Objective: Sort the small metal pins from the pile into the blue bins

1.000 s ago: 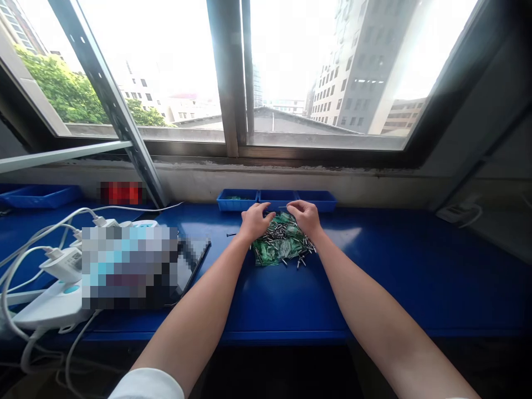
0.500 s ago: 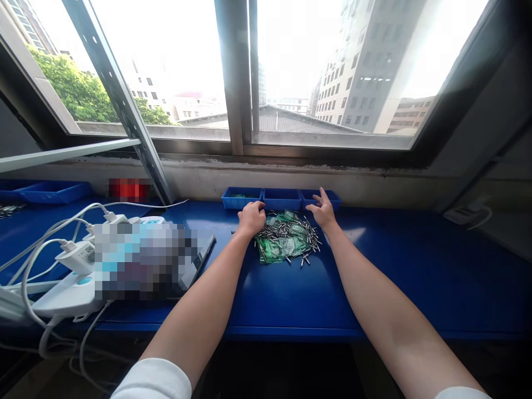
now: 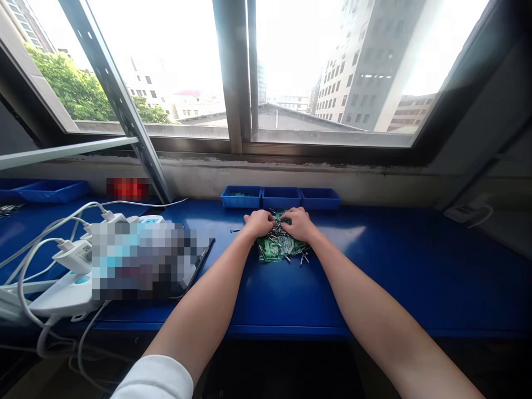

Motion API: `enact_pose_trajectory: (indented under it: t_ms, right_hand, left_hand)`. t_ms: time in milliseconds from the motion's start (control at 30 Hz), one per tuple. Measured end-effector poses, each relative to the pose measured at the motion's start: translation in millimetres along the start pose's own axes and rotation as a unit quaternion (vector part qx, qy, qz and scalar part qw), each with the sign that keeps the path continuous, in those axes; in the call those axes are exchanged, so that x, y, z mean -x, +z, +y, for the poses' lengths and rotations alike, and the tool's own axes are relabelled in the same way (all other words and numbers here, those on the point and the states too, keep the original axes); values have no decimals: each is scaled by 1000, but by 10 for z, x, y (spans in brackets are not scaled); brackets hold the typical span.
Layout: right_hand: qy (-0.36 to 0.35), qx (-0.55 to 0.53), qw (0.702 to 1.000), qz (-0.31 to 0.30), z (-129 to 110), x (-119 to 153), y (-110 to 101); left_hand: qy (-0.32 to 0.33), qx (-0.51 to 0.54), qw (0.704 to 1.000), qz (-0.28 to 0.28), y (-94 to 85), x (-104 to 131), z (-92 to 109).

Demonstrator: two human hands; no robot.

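Observation:
A heap of slim metal pieces [image 3: 277, 231], shaped like rivets or screws, lies on the blue table together with clear, green-printed plastic bags [image 3: 271, 250]. My left hand [image 3: 260, 223] rests at the heap's left upper side, its fingers curled inward among the pieces. From the right, my right hand [image 3: 298, 224] reaches over the heap with bent fingers and the thumb toward the left hand. The fingertips of both hands are partly hidden, and whatever they pinch is too small to make out. A few loose pieces [image 3: 305, 259] lie at the heap's near right edge.
Three joined blue bins stand behind the heap; the left bin [image 3: 241, 197] has green bags inside, beside the middle bin [image 3: 281, 197] and right bin [image 3: 320, 198]. A white power strip [image 3: 68, 296] with cables and a blurred object occupy the left. A metal post [image 3: 120, 100] rises before the window.
My right hand has come down and left from near the right bin onto the heap, its spread fingers now bent. My left hand has moved slightly right and down, fingers curled into the heap.

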State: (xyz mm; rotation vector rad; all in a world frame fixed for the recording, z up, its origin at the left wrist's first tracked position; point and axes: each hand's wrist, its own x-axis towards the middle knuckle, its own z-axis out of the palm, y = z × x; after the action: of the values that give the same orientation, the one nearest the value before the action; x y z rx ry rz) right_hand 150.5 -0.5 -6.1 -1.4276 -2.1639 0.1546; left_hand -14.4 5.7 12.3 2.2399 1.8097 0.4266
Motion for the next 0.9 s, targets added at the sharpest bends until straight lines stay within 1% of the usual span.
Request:
enact_pose_trajectory:
  t_ms: [100,233,333,433,533,600,667,767,900]
  right_hand:
    - [5,16,1000,-16,-27,0,25]
    - [8,16,1000,-17,-29,-9,37]
    - [-6,6,1000,-5,-31,-13,22]
    - [-12,-27,999,36,-30,-17,-16]
    - [-3,-76,993,88,-27,-20,-55]
    - [13,-129,986,103,-32,-20,-77]
    - [26,-203,973,104,-48,-20,-96]
    - [34,-305,947,97,-80,-21,-123]
    - [46,-368,925,76,-90,-21,-146]
  left_hand:
    - [-4,-25,1000,-17,17,-10,11]
    - [12,-54,998,-6,70,-22,0]
    - [38,-60,997,25,79,-20,-8]
    - [56,-30,995,73,45,0,6]
    - [97,38,989,100,4,35,35]
    - [127,72,983,109,-12,56,51]
    - [134,81,980,119,-16,66,58]
    - [127,79,979,137,-12,66,53]
    - [139,86,976,146,-4,64,48]
